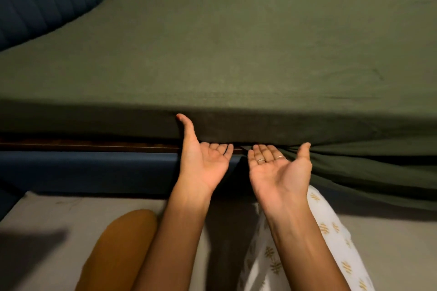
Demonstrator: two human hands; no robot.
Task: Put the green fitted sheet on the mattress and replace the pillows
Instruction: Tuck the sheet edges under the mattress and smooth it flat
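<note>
Hands, left [203, 160] and right [277, 169], spread palm-up, fingertips under green fitted sheet [212, 54]; blue bed frame [89, 168] below.

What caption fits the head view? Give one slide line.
Both hands, left and right, palms up, fingertips under the mattress edge, tucking the green fitted sheet.

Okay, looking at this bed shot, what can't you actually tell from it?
- Head view: fingertips of the left hand and right hand are hidden under the mattress edge.
- Whether the green fitted sheet is tucked under the near edge: hidden by hands and shadow.
- The far corners: cut off by the top edge.
- The bunched sheet at the right: cut off by the frame edge.
- No pillows are in view.
</note>
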